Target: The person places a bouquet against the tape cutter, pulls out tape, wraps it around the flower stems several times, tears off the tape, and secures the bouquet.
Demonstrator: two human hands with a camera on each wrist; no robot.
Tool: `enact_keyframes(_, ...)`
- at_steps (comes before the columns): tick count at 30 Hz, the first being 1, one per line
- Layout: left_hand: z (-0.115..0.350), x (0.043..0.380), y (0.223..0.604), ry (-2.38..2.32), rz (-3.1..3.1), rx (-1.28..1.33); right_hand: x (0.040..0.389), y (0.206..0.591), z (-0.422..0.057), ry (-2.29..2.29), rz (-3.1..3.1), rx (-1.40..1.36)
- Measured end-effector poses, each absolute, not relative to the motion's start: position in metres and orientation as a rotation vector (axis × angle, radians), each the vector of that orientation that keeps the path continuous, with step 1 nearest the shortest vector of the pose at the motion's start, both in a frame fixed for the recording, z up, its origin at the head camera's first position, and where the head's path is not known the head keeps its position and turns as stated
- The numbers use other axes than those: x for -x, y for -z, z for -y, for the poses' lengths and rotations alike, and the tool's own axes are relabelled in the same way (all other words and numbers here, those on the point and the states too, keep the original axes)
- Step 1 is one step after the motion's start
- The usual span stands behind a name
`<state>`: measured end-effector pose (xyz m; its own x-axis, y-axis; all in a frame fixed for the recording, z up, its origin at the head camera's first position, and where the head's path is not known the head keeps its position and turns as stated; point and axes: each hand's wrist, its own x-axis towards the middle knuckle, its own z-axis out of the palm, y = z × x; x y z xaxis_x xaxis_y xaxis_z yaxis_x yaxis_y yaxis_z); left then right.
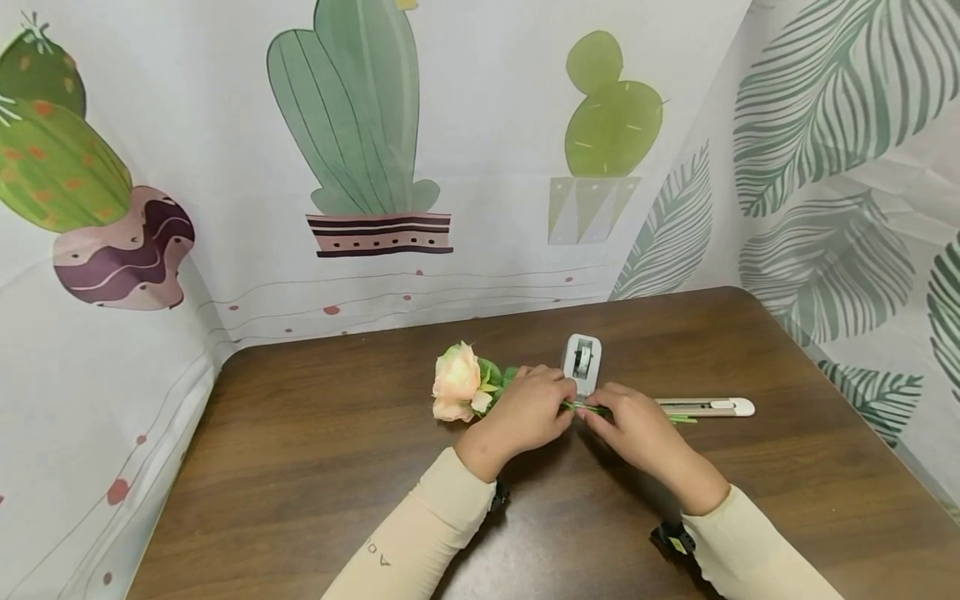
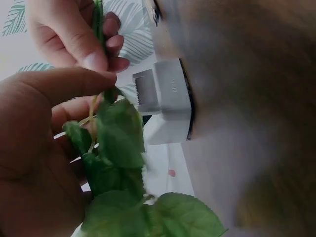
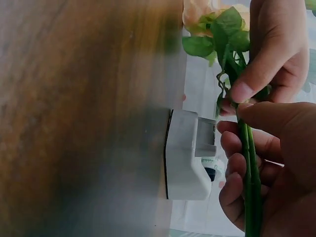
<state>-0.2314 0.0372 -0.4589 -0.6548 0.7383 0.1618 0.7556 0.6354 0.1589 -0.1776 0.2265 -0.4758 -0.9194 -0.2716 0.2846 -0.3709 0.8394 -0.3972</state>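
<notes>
Peach roses [image 1: 456, 379] with green leaves [image 2: 121, 133] lie across my hands, blooms to the left and stems [image 3: 251, 187] running right. My left hand [image 1: 525, 408] pinches the stems just below the leaves, between thumb and fingers. Right beside it, my right hand [image 1: 637, 429] grips the same stems, its fingers curled around them in the right wrist view. The two thumbs nearly meet on the bundle. Close behind the hands stands a white tape dispenser [image 1: 587, 384], its toothed cutter [image 2: 146, 91] facing the stems in the left wrist view.
A utility knife [image 1: 701, 407] with a white end lies right of my right hand, close behind the stem ends [image 1: 684, 419]. The brown wooden table [image 1: 315, 450] reaches back to a printed cloth [image 1: 495, 167] with cacti and leaves.
</notes>
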Motion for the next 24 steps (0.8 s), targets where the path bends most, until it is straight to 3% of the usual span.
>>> enact_keyframes(24, -0.0382, 0.2277, 0.4574, 0.216, 2.843, 1.276, 0.1773, 0.4791, -0.2233, -0.648, 2.751, -0.495)
